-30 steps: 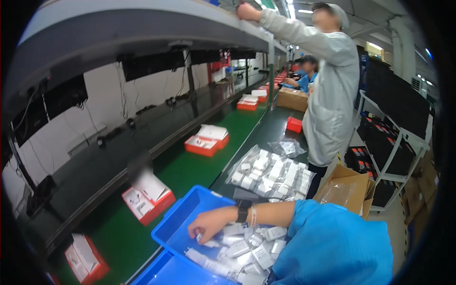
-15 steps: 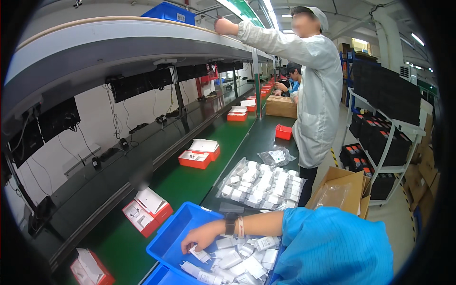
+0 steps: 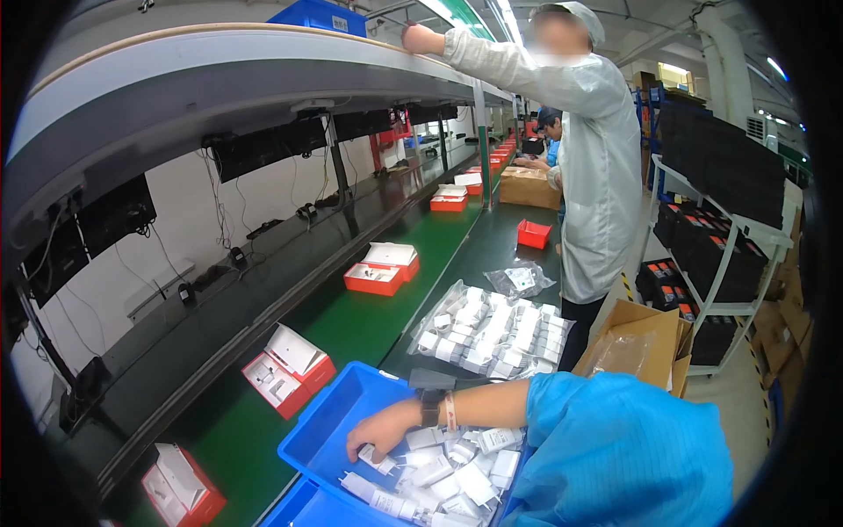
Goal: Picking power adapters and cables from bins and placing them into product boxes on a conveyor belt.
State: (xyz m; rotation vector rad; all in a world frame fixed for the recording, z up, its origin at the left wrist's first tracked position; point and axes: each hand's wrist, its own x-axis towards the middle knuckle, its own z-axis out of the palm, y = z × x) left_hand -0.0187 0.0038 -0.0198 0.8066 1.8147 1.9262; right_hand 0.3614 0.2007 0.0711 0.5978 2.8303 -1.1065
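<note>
My right hand (image 3: 384, 430) reaches into a blue plastic bin (image 3: 307, 439). Its fingers are closed on a white plug-in charger (image 3: 378, 460) at the left side of a loose heap. Several more white chargers (image 3: 448, 479) lie jumbled in the bin, some with metal prongs showing. A dark wristband and a light band circle my right wrist, below a blue sleeve (image 3: 623, 448). My left hand is out of the picture.
Open red boxes with white lids (image 3: 290, 373) stand on a green conveyor belt (image 3: 342, 325) at left. Beyond the bin lies a clear bag of white chargers (image 3: 492, 329). A cardboard carton (image 3: 637, 342), a person in a white coat (image 3: 601, 176) and a loaded rack (image 3: 720, 299) are at right.
The view has shifted slightly. The red boxes have moved a little farther away along the belt. My right hand stays at the same charger in the bin.
</note>
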